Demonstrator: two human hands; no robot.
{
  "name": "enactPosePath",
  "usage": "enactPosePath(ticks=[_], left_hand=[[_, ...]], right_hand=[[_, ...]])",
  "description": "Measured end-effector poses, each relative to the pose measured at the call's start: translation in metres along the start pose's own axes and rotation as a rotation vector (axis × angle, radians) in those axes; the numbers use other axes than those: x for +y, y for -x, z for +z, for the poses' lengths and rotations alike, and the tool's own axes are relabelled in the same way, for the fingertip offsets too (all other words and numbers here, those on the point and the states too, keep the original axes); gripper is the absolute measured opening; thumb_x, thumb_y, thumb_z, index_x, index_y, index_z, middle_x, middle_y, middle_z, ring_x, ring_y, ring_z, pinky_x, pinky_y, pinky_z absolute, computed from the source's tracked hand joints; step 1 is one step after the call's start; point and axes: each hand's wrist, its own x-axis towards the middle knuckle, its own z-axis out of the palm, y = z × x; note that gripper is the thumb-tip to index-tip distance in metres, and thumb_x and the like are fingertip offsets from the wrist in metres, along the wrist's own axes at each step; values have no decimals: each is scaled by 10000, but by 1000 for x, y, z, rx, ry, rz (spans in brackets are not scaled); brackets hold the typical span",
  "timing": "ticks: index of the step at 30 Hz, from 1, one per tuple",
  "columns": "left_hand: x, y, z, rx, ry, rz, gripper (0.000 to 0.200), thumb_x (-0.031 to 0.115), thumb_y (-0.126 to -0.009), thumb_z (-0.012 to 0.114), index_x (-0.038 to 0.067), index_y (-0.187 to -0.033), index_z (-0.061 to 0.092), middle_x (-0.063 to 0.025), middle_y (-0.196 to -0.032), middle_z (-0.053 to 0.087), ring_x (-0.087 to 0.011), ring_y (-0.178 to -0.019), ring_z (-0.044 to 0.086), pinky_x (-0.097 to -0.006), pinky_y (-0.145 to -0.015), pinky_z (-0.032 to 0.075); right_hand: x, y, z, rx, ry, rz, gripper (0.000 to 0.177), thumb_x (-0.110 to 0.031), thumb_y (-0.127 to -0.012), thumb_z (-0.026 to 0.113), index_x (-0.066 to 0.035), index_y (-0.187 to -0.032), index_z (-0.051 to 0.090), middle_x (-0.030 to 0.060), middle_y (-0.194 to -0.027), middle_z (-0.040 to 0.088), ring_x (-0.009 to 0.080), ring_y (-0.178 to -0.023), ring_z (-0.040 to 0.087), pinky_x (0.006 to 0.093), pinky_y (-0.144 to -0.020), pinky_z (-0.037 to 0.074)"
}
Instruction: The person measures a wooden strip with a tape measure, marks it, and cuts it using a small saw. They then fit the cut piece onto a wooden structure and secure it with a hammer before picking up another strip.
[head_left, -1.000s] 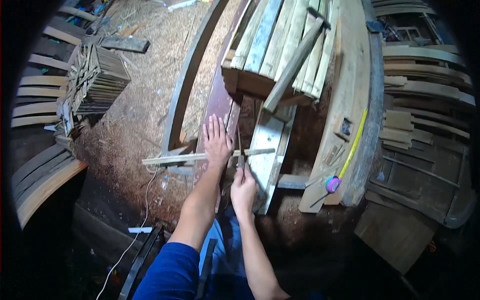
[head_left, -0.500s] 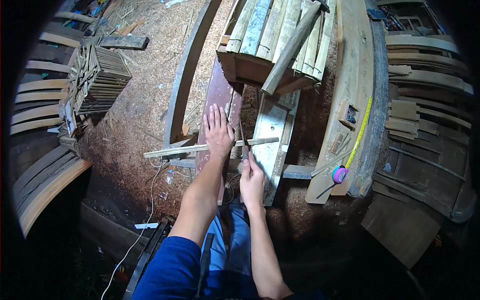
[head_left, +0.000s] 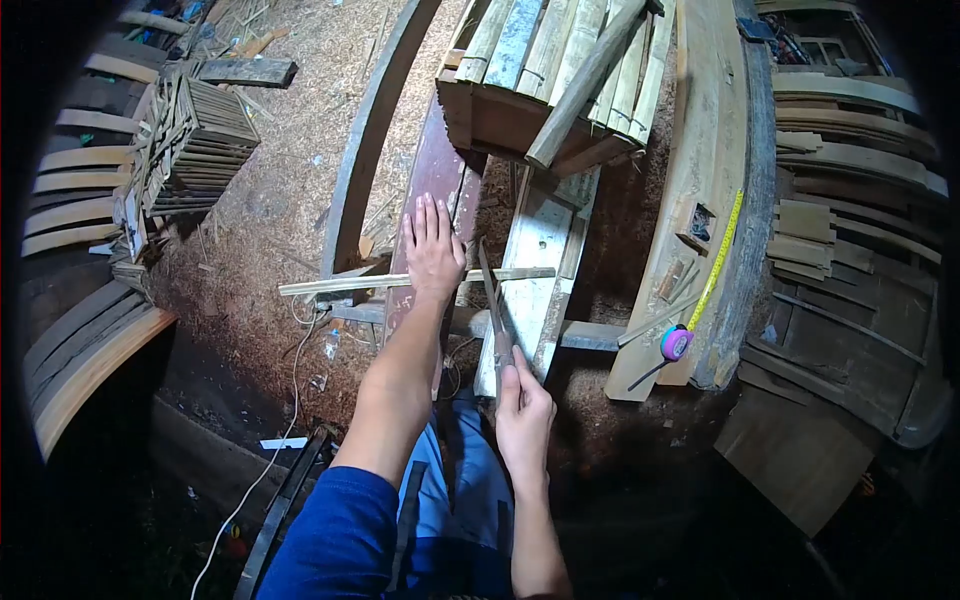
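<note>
My left hand (head_left: 434, 258) lies flat with its fingers stretched forward, pressing a thin wooden stick (head_left: 345, 284) onto a maroon board (head_left: 436, 165). The stick runs crosswise and reaches over a pale, worn board (head_left: 533, 230) on the right. In my right hand (head_left: 526, 410) is the handle of a narrow hand saw (head_left: 494, 305). Its dark blade points forward and crosses the stick just right of my left hand. Fine detail of the blade's edge is too small to make out.
Ahead stands a slatted wooden box (head_left: 545, 60) with a round wooden bar (head_left: 590, 90) leaning across it. A tape measure (head_left: 676, 343) lies extended on long planks at right. At left are a stack of slats (head_left: 205, 145) and a white cord (head_left: 297, 390). Wood shavings cover the floor.
My right hand has drawn the saw back toward my body and slightly right, so more of its blade shows. My left hand stays pressed on the stick.
</note>
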Motion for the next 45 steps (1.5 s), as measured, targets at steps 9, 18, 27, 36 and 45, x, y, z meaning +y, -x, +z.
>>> enactPosePath(ticks=[9,18,27,36,45], left_hand=[[0,0,1,-19,1,-19,637,247,-977,487,-1,-1558,411,-188,-1678,316,-304,-1575,265,-505,-1295,155],[2,5,-4,-42,14,-30,663,248,-967,507,-3,-1569,393,-196,-1681,306,-312,-1578,255,-509,-1295,152],[1,1,-5,-81,25,-18,687,249,-947,516,-19,-1566,386,-215,-1672,309,-322,-1578,253,-513,-1301,137],[0,-2,-7,-56,65,-28,675,226,-922,542,-18,-1540,429,-213,-1659,339,-330,-1561,289,-532,-1286,177],[1,-2,1,84,62,14,605,230,-963,500,-5,-1520,472,-215,-1619,406,-328,-1529,347,-525,-1279,191]], right_hand=[[-63,-9,-1,-157,115,194,418,-227,-1078,520,38,-1390,604,340,-1115,688,447,-1046,701,464,-899,540],[-53,-42,18,-113,87,198,418,-228,-1073,539,71,-1352,627,331,-1181,698,401,-1114,712,411,-965,533],[3,-17,115,59,-139,193,522,-215,-1079,528,82,-1504,463,289,-1526,506,351,-1458,470,421,-1161,405],[14,-37,75,-4,-221,158,448,-123,-1077,557,115,-1454,514,256,-1427,611,256,-1284,614,365,-1094,462],[5,-80,36,-176,-185,250,442,-187,-1061,588,71,-1419,573,278,-1337,668,232,-1224,660,342,-1054,483]])
